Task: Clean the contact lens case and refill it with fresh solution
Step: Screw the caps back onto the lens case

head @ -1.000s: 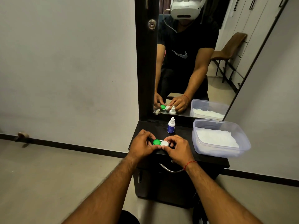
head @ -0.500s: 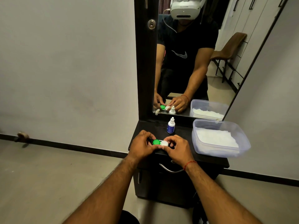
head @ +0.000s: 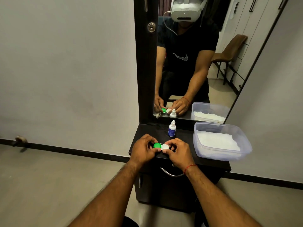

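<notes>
Contact lens case (head: 161, 146), round plastic caps (head: 157, 145); left hand (head: 144, 151), right hand (head: 178, 153) pinching its ends

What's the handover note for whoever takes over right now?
Left hand: fingers grip the green cap of the contact lens case.
Right hand: fingers grip its white cap.
Solution bottle: upright, capped, behind the case.
Clear plastic tub: at right, holding white tissue.
Done: nothing visible. Left: uncap, clean, refill.
</notes>
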